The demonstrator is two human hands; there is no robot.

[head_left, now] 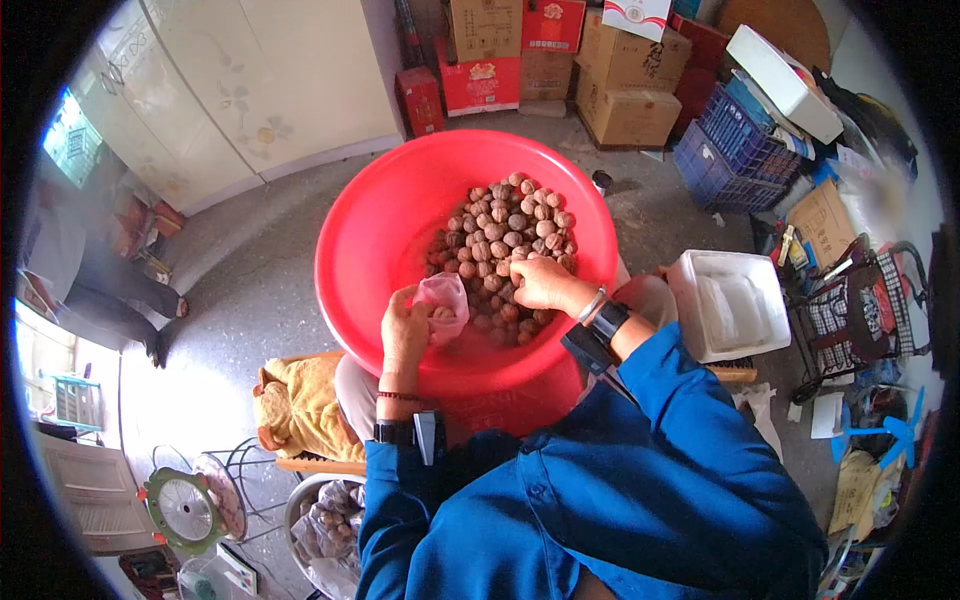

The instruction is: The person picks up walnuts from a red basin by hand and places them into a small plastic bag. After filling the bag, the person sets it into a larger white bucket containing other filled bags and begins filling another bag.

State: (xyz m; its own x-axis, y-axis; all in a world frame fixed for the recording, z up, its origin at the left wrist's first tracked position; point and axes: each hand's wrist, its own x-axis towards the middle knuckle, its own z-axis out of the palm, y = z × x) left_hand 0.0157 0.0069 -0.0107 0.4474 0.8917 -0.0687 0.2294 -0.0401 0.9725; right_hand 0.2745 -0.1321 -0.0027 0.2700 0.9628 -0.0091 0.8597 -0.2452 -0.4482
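A large red plastic basin (370,200) stands in front of me, with a heap of brown walnuts (495,232) on its right side. My left hand (404,332) is closed on the rim of a small clear pinkish plastic bag (445,293), held over the near left part of the basin. A few walnuts show inside that bag. Over the heap, my right hand (545,284) reaches down with its fingers curled together at a walnut; the fingertips are partly hidden among the nuts.
Right of the basin sits a white foam box (735,300). Bagged walnuts fill a bowl (293,520) at lower left, near a yellow cloth (305,402) and a fan (185,508). Cardboard boxes (640,65) and blue crates (735,150) stand behind. Another person's legs (125,290) show at left.
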